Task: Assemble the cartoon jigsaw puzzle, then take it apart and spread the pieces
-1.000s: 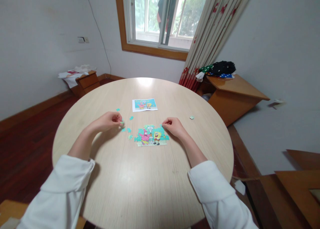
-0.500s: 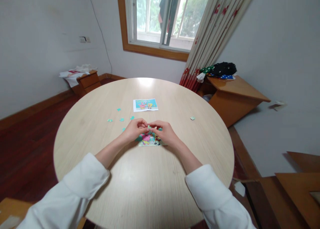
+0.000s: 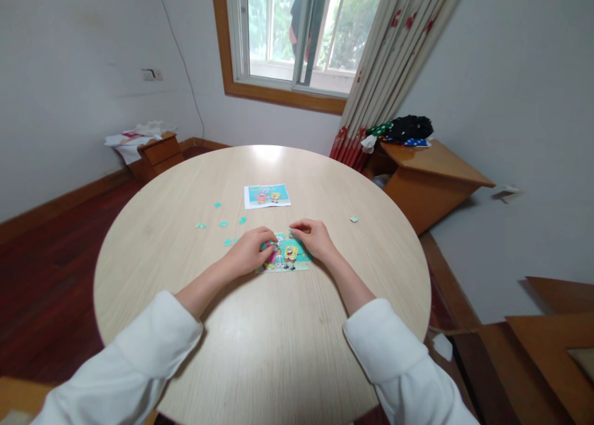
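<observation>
Centrally, a flat, printed jigsaw (image 3: 291, 256) lies on the round, wood-grained table (image 3: 278, 338), its left side under the curled left hand (image 3: 250, 250), its far edge by the right hand (image 3: 316, 237), fingertips narrowed, both grips indiscernible.

Cartoon puzzle (image 3: 291, 255), flat; loose pieces (image 3: 223, 224) nearby

No readable text, label, brand, number or sign in view. Sheet (image 3: 269, 195): faint yellowish marks along top of its printed picture; too small to tell lettering from drawing. Puzzle (image 3: 291, 256): cartoon print, partly covered; nothing legible on the visible part. Loose pieces (image 3: 223, 224): print too small to make out. White cloth (image 3: 127, 140), far left: red patch, unreadable, writing or pattern unclear. Wall switch (image 3: 148, 75): any marking too small to read.
</observation>
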The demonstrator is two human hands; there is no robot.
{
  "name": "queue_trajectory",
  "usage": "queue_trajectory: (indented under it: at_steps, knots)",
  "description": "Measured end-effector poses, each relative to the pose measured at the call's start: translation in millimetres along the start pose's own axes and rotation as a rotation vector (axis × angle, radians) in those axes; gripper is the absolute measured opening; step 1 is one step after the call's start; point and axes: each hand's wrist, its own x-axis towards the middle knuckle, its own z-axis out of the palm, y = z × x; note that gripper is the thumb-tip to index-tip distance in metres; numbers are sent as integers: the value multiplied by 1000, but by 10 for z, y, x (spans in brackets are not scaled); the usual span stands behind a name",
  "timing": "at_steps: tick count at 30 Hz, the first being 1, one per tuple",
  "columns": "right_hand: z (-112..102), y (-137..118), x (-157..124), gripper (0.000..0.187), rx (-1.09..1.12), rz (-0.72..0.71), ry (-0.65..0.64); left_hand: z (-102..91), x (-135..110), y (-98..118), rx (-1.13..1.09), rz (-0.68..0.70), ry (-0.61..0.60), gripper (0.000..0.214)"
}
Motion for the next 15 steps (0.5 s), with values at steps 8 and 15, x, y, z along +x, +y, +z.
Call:
queue_trajectory:
  at_steps: [8,15]
  knots:
    - [31,-18,-15,11,-42,2,-44,30,-29,-2,149,70,-132,24]
    - [38,1,-15,10,-70,20,-56,54,-41,-39,174,94,-141,25]
